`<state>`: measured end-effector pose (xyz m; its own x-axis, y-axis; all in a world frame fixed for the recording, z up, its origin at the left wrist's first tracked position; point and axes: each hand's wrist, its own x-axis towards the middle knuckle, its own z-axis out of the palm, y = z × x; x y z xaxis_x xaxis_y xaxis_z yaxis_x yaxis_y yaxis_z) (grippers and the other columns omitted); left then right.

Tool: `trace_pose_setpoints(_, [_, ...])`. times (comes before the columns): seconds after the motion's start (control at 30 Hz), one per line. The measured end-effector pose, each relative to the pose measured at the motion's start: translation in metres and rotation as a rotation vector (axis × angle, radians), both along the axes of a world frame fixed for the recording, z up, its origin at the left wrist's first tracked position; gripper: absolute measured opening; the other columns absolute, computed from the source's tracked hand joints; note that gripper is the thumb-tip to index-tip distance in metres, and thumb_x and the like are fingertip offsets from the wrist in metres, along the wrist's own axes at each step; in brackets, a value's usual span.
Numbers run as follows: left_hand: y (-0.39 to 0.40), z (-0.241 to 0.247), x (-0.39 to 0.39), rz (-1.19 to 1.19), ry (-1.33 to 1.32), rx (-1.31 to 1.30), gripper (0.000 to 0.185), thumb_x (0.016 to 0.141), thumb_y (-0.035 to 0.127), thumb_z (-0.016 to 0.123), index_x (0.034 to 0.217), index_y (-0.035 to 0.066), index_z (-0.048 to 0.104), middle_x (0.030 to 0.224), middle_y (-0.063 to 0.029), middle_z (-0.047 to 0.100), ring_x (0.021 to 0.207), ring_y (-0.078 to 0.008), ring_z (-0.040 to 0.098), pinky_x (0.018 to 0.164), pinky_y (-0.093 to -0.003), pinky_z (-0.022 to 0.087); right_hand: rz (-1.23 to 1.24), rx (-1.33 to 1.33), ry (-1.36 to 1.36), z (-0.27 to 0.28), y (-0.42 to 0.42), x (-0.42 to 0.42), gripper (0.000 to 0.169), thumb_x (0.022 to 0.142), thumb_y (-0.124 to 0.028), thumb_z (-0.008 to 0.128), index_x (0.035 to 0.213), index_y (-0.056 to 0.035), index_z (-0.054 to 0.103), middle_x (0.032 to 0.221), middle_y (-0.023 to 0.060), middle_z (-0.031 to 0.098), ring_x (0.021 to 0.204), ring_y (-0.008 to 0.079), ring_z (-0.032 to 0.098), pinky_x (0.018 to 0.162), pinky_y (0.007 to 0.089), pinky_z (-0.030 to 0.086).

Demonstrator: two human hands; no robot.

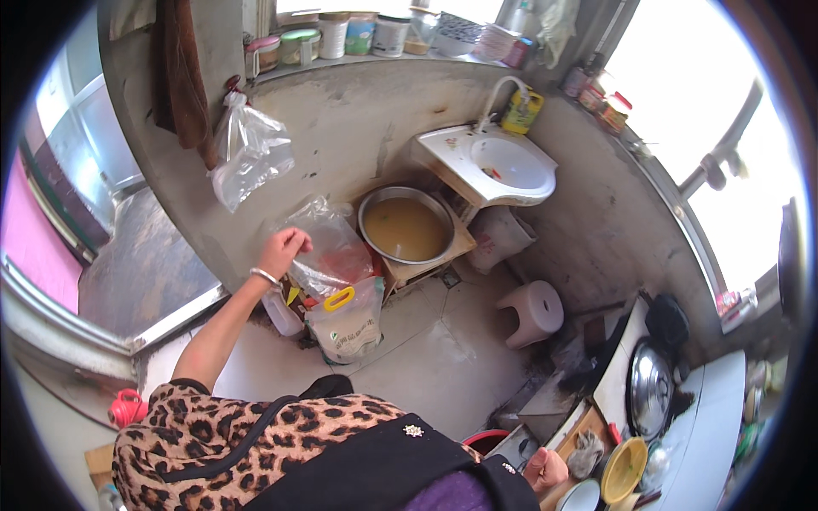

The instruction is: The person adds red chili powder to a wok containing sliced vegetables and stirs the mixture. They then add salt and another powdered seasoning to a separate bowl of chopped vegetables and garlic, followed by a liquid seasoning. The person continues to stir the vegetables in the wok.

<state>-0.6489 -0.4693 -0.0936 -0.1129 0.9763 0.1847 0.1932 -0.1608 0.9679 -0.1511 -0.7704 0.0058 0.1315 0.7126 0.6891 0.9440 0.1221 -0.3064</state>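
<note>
My left hand [282, 250], with a bangle at the wrist, is stretched out with its fingers curled. It appears above or beside a clear plastic bag [329, 246]; whether it touches the bag is unclear. Below it stand a white sack with a yellow handle [348, 329] and a pale plastic jug [282, 314]. My right hand [546, 469] is a closed fist beside my coat, with nothing visible in it. Nearest to that fist are a grey rag [585, 452], a yellow basin [624, 471] and a white enamel bowl [578, 497].
A metal basin of cloudy liquid [407, 228] rests on a low wooden stand [418, 273], below a white washbasin [511, 163]. A pink plastic stool [533, 313] occupies the tiled floor. On the right, a domed metal lid [650, 388] sits by the counter. A doorway threshold [182, 316] lies left.
</note>
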Motion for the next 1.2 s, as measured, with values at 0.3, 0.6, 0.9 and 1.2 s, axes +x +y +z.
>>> trace_pose_setpoints(0.3, [0.105, 0.107, -0.024, 0.249, 0.025, 0.236, 0.023, 0.094, 0.020, 0.050, 0.094, 0.002, 0.065, 0.086, -0.0019, 0.067, 0.081, -0.0100, 0.063, 0.072, -0.0235, 0.048, 0.228, -0.162, 0.132, 0.013, 0.162, -0.022, 0.055, 0.093, -0.032, 0.052, 0.052, -0.0017, 0.031, 0.046, 0.0082, 0.028, 0.039, 0.0202, 0.031, 0.042, 0.0349, 0.019])
trace_pose_setpoints(0.6, [0.251, 0.192, -0.043, 0.744, 0.053, 0.509, 0.040, 0.089, 0.022, 0.057, 0.123, 0.002, 0.051, 0.119, -0.0069, 0.055, 0.095, -0.0142, 0.060, 0.075, -0.0271, 0.050, 0.426, -0.224, 0.133, 0.005, 0.312, -0.015, 0.048, 0.093, -0.022, 0.051, 0.053, -0.0009, 0.035, 0.046, 0.0095, 0.032, 0.039, 0.0228, 0.034, 0.043, 0.0357, 0.022])
trace_pose_setpoints(0.9, [0.291, 0.220, -0.053, 0.579, -0.239, 0.058, 0.028, 0.088, 0.028, 0.060, 0.105, 0.005, 0.061, 0.102, -0.0033, 0.060, 0.085, -0.0131, 0.059, 0.063, -0.0252, 0.046, 0.660, -0.374, 0.090, -0.014, 0.454, 0.002, 0.037, 0.086, -0.008, 0.058, 0.056, -0.0010, 0.035, 0.049, 0.0122, 0.034, 0.042, 0.0287, 0.036, 0.044, 0.0377, 0.026])
trace_pose_setpoints(1.2, [0.222, 0.226, -0.014, 0.589, -0.875, 0.249, 0.029, 0.088, 0.034, 0.063, 0.086, 0.007, 0.054, 0.068, -0.0041, 0.052, 0.084, -0.0288, 0.061, 0.084, -0.0500, 0.052, 0.997, -0.492, 0.089, -0.019, 0.566, -0.001, 0.038, 0.085, -0.007, 0.059, 0.058, -0.0010, 0.034, 0.051, 0.0128, 0.033, 0.043, 0.0288, 0.034, 0.044, 0.0374, 0.026])
